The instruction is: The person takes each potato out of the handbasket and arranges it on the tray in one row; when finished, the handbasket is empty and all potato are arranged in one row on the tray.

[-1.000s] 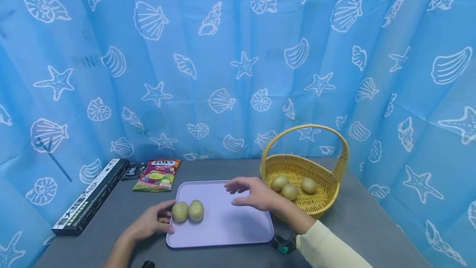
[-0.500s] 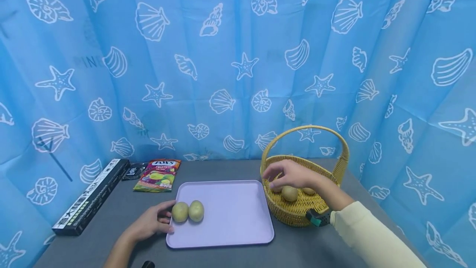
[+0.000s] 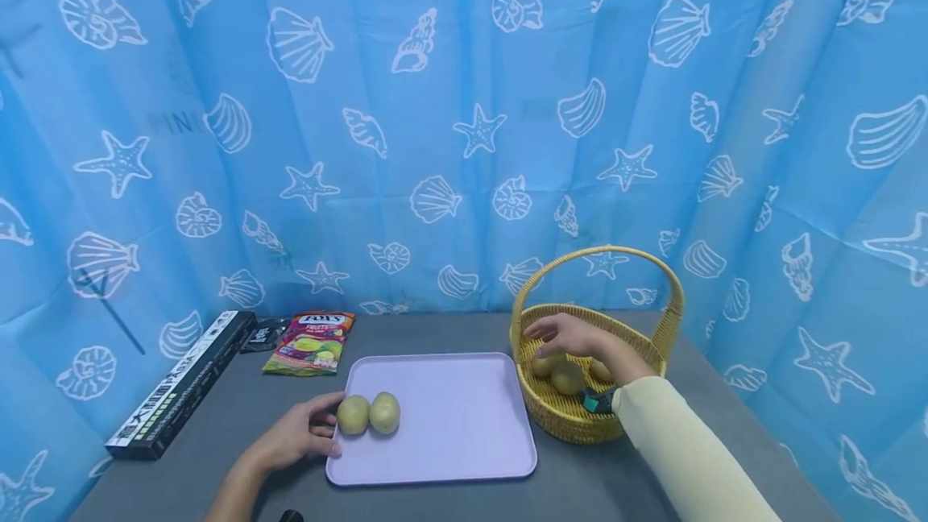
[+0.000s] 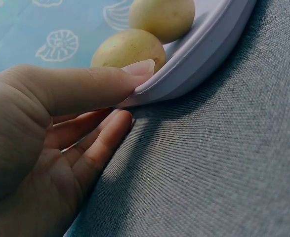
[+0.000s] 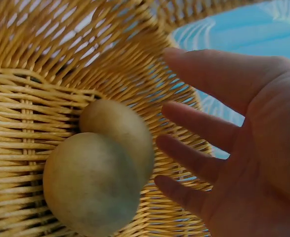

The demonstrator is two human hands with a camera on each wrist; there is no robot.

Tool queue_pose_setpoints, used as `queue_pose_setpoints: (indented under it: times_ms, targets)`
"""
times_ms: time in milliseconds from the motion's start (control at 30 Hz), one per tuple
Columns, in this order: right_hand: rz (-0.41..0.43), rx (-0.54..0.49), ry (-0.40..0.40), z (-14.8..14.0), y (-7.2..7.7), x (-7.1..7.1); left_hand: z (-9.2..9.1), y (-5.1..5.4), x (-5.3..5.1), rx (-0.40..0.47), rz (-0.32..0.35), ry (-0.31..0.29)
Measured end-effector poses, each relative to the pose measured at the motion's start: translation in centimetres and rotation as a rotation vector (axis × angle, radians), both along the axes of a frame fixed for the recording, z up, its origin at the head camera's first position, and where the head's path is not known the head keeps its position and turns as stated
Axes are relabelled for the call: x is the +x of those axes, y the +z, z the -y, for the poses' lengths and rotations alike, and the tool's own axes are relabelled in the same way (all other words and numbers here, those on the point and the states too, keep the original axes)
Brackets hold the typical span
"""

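My left hand (image 3: 296,435) holds the left edge of a lilac tray (image 3: 464,417). In the left wrist view its thumb lies on the tray's rim and the fingers are below it. Two round yellow-green potatoes (image 3: 353,415) sit side by side on the tray, close to that hand. My right hand (image 3: 573,337) reaches into a yellow wicker basket (image 3: 573,428). Its fingers are spread, with nothing in them, beside two potatoes (image 5: 93,182) in the right wrist view. A third potato (image 3: 600,369) in the basket is partly hidden by the right wrist.
A long black-and-white box (image 3: 177,389) lies at the left. Behind the tray are a candy bag (image 3: 310,345) and a small black packet (image 3: 265,334). The basket's tall handle (image 3: 602,250) arches over the right hand. A blue shell-patterned curtain (image 3: 464,143) hangs behind the grey table.
My right hand has moved from above the tray rightward to the basket, and now is over the potatoes inside. The left hand has stayed at the tray's edge.
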State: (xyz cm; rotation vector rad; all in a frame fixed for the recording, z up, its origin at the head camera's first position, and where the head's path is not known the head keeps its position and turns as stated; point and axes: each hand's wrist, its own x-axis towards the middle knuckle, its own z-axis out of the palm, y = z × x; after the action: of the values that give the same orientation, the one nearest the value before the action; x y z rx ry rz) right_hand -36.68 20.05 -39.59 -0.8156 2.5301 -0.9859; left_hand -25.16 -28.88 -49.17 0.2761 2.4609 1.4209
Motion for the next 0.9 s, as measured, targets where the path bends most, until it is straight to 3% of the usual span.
queue_pose_setpoints:
  times_ms: [267, 400, 700, 900]
  targets:
    - [0.013, 0.199, -0.083, 0.3, -2.0, -0.7, -0.2, 0.1, 0.1, -0.012, 0.009, 0.029]
    - [0.001, 0.236, -0.107, 0.6, -2.3, -0.7, -0.2, 0.1, 0.1, -0.019, 0.005, 0.027]
    - [-0.070, 0.164, -0.196, 0.1, -2.1, -0.8, -0.3, 0.1, 0.0, -0.017, 0.010, 0.026]
    - [-0.121, 0.066, -0.187, 0.0, -0.9, -0.1, -0.1, 0.1, 0.1, -0.013, -0.002, 0.013]
